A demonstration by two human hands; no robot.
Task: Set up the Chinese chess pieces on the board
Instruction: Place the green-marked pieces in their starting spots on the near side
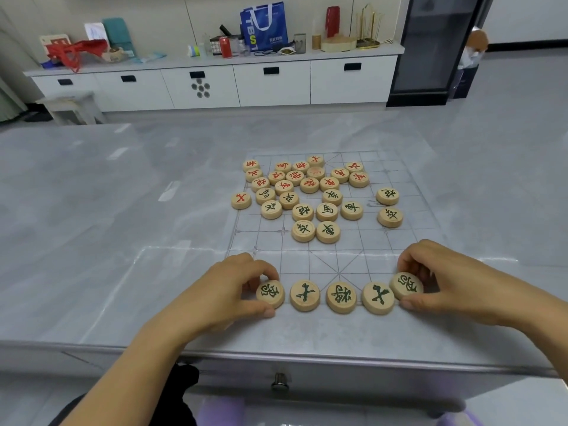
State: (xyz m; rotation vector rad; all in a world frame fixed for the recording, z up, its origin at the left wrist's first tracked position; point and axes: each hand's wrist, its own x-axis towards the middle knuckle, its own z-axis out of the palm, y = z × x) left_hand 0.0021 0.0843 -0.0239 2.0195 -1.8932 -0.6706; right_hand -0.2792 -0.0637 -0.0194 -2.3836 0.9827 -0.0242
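Both hands (left hand (229,287), right hand (445,281)) pinch the near row's (341,297) end pieces (270,293).

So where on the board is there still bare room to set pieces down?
Bare: the board band between the near row and the loose pile, and the column between the pile and the two right-edge pieces. Crowded: the pile, far left to centre.

My left hand (233,284) hides part of the left end piece (271,294) — my right hand (436,278), part of the right end piece (407,285); one washed-out far piece (315,172) is unreadable.
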